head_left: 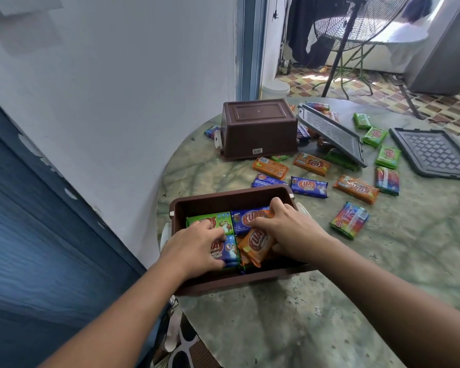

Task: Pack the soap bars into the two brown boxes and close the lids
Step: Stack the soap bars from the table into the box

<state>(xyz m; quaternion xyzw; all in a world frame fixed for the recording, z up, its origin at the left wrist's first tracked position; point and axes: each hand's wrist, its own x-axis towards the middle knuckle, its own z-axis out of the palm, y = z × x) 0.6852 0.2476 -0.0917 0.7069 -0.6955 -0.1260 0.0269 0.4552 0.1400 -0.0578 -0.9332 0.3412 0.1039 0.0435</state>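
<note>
Table (329,301): near box (231,193) open, part filled with soap bars; far box (258,128) upside down; two lids (433,155) and loose bars (356,188) beyond. Left hand (194,248) grips blue bar (230,251); right hand (290,232) pinches orange bar (258,244), both inside near box.

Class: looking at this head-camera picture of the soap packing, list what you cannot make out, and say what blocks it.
- Inside of the upside-down brown plastic box: hidden by its own walls.
- Soap bars under the propped grey lid: mostly covered by it.
- Flat grey lid: cut off by the right edge.
- Bars beneath the left hand and right hand: partly covered.
</note>
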